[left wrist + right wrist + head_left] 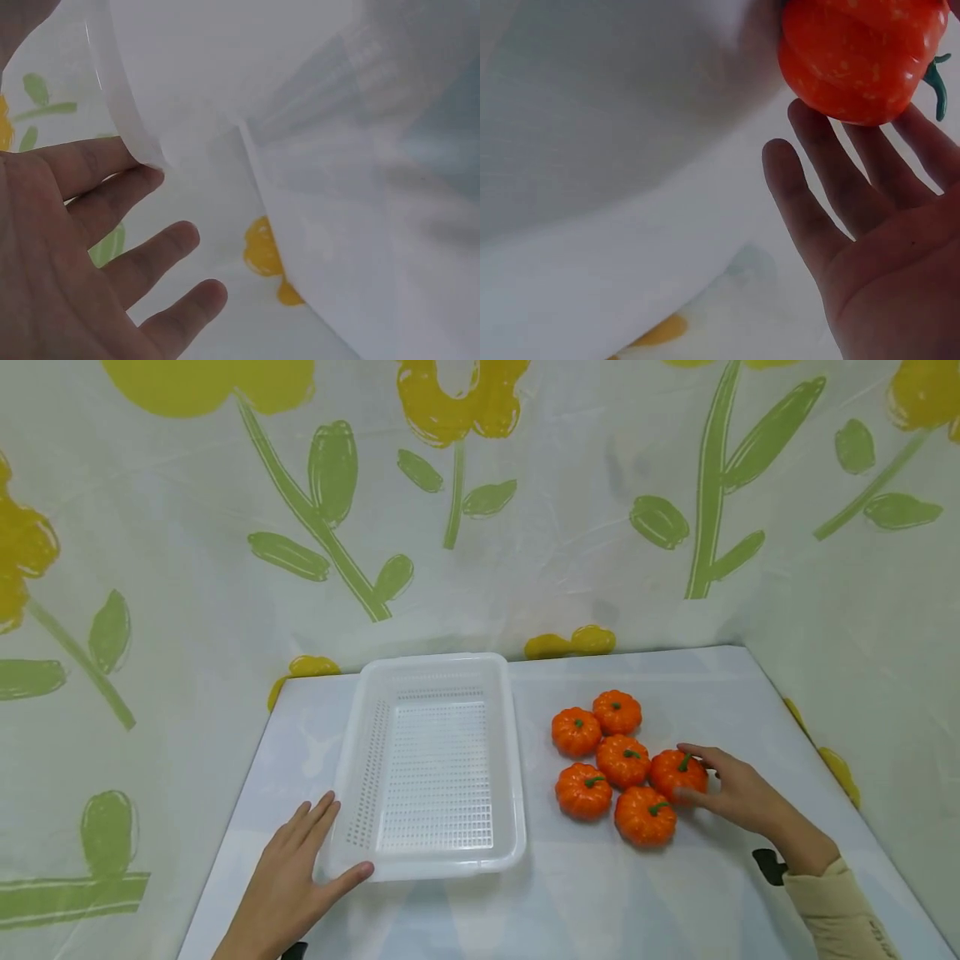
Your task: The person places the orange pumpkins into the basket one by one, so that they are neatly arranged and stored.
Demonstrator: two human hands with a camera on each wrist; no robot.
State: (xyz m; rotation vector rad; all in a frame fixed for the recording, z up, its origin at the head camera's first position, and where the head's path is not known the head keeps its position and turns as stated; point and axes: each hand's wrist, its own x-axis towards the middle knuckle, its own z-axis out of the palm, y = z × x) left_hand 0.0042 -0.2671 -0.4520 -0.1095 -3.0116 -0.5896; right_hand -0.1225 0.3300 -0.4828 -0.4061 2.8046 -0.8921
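A white perforated plastic basket (pixel 435 777) stands on the table, left of the middle. My left hand (pixel 296 868) lies at its near left corner, fingers spread and fairly straight, thumb along the front rim. In the left wrist view, fingertips of this hand (pixel 97 247) touch the basket rim (pixel 120 97). To the right sit several small orange pumpkins with green stems. My right hand (pixel 738 793) holds the rightmost pumpkin (pixel 667 772) between thumb and fingers. The right wrist view shows fingers of that hand (pixel 885 217) against the underside of the pumpkin (pixel 862 60).
The other pumpkins (pixel 622 760) cluster close together, left of the one in hand. A pale table (pixel 480 918) carries everything. White cloth (pixel 562 560) printed with yellow flowers and green leaves hangs behind and at both sides.
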